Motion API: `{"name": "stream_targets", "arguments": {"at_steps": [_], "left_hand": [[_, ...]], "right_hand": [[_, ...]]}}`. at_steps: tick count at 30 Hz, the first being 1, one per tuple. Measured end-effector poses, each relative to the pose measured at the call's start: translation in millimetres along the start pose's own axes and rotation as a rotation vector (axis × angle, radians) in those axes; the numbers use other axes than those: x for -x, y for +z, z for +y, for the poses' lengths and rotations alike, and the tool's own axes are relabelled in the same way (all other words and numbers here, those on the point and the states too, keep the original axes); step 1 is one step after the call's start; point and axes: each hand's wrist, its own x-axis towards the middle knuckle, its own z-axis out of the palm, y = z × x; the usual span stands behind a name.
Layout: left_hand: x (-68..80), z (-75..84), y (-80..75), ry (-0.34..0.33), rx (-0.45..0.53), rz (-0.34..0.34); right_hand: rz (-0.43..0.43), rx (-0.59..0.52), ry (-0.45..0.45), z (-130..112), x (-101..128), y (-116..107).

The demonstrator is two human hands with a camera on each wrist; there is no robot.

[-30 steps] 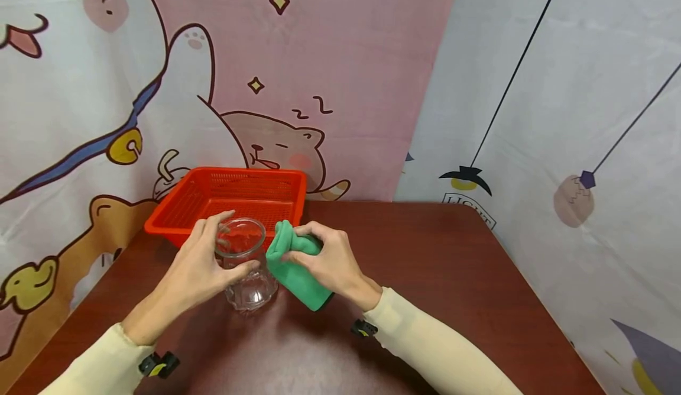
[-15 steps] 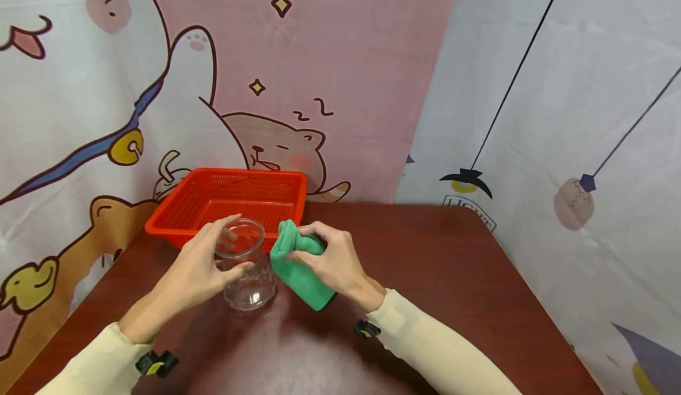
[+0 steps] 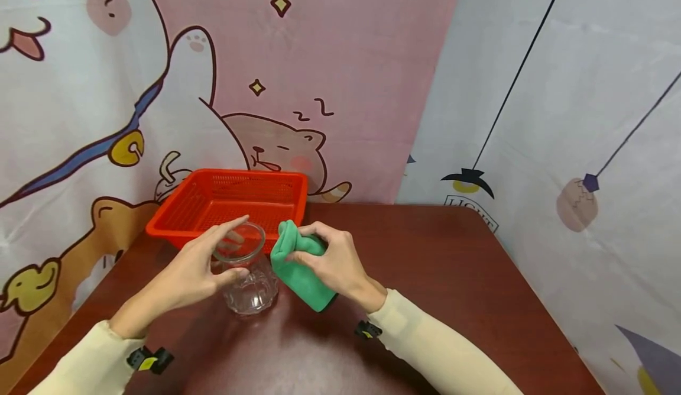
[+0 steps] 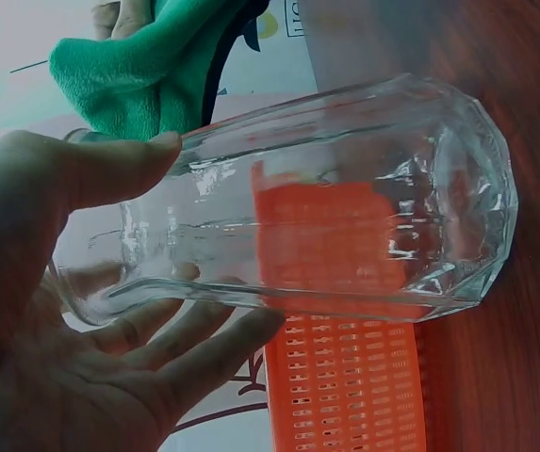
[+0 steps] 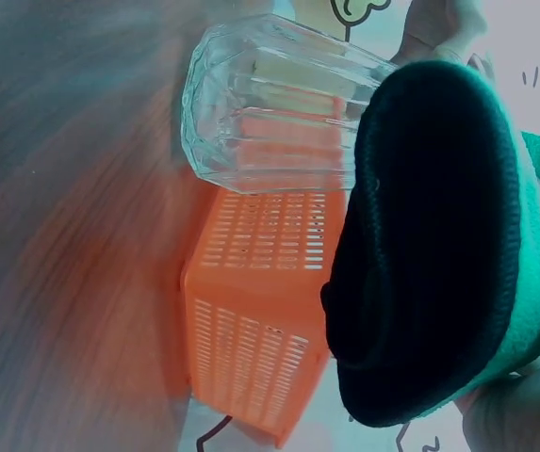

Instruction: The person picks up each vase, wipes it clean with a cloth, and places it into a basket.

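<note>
A clear glass jar with a rounded rim and faceted base stands upright on the table. My left hand is around its upper part, thumb on the near side and fingers spread on the far side, none curled tightly. In the left wrist view, the thumb lies at the jar's neck. Just right of the jar, my right hand pinches a folded green cloth between thumb and fingers. Its folds hang down, and the right wrist view shows a dark stitched edge and dark inner side.
A red plastic basket with slotted walls stands behind the jar at the back left of the dark brown table. Cartoon-printed cloth hangs behind and to the right of the table. A small black device sits at each wrist.
My left hand has shifted slightly left and its thumb has drawn back from the jar's neck, fingers spreading wider. The right hand has moved slightly right with the cloth; the jar stays standing.
</note>
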Motion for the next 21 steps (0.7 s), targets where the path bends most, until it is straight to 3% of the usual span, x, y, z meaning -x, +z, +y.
{"name": "stream_targets", "arguments": {"at_steps": [21], "left_hand": [[1.5,-9.6,-9.6,0.0,0.205,-0.165]], "right_hand": [[-0.027,0.004,-0.011,-7.0,-3.2,-0.3]]}}
